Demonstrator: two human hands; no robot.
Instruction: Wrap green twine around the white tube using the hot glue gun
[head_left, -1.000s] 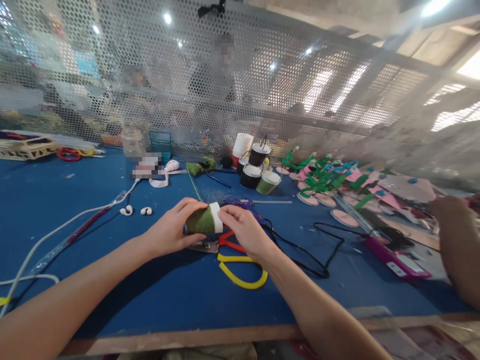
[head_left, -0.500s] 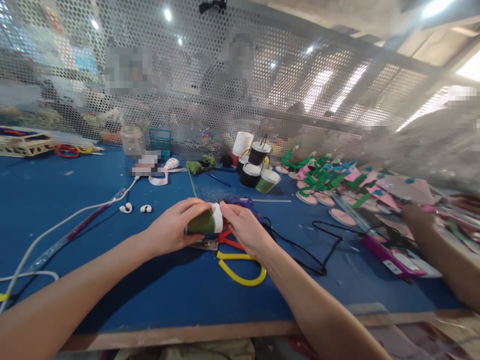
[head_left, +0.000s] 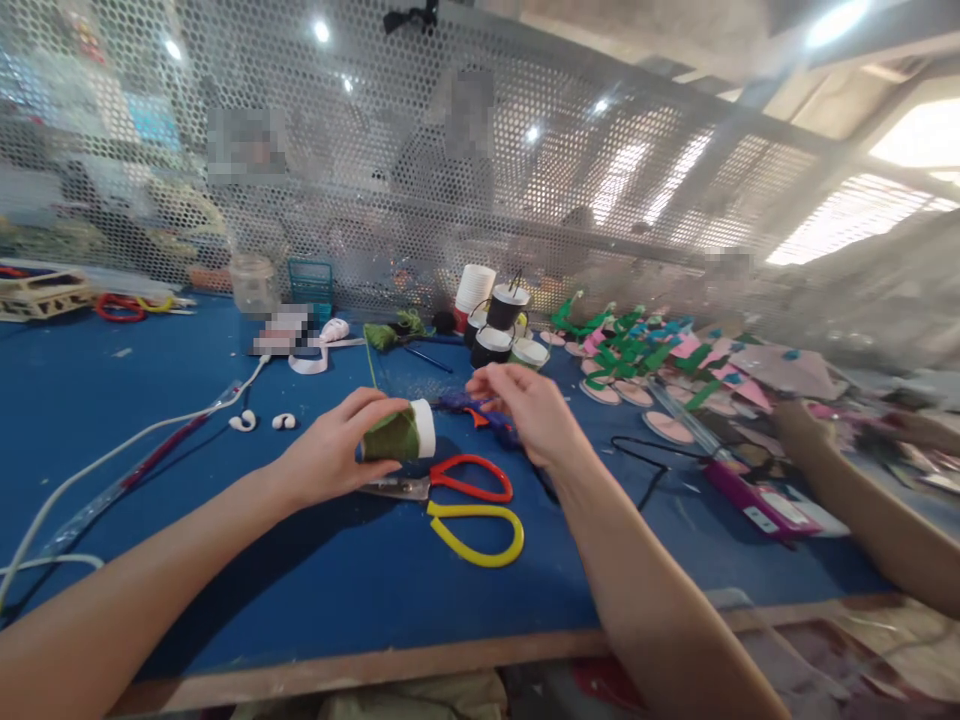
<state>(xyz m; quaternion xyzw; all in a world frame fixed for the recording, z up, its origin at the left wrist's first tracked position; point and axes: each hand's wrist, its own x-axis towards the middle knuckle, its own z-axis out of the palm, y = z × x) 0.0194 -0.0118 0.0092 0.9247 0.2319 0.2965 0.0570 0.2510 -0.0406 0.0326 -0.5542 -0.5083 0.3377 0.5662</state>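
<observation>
My left hand (head_left: 341,445) is wrapped round a small paper cup (head_left: 394,435) covered in green yarn, lying on its side with its white rim facing right. A strand of green yarn (head_left: 370,370) runs behind it toward the yarn pile. My right hand (head_left: 529,405) hovers off the cup with loosely bent fingers, above a blue glue gun (head_left: 455,400) with an orange trigger; whether they touch is unclear. Below the cup lie scissors (head_left: 480,510) with one red and one yellow handle, their blades partly beneath my left hand.
Black and green buckets (head_left: 492,345) and a stack of white cups (head_left: 475,290) stand at the back. Green craft stems (head_left: 637,345) on pink discs fill the right. Beside a purple power strip (head_left: 757,500) is another person's arm (head_left: 832,480). Earbuds (head_left: 283,422) and a white cable (head_left: 150,430) lie left.
My right hand has let go of the cup's rim and moved up and right to the glue gun. The left hand still holds the cup. The view has shifted slightly.
</observation>
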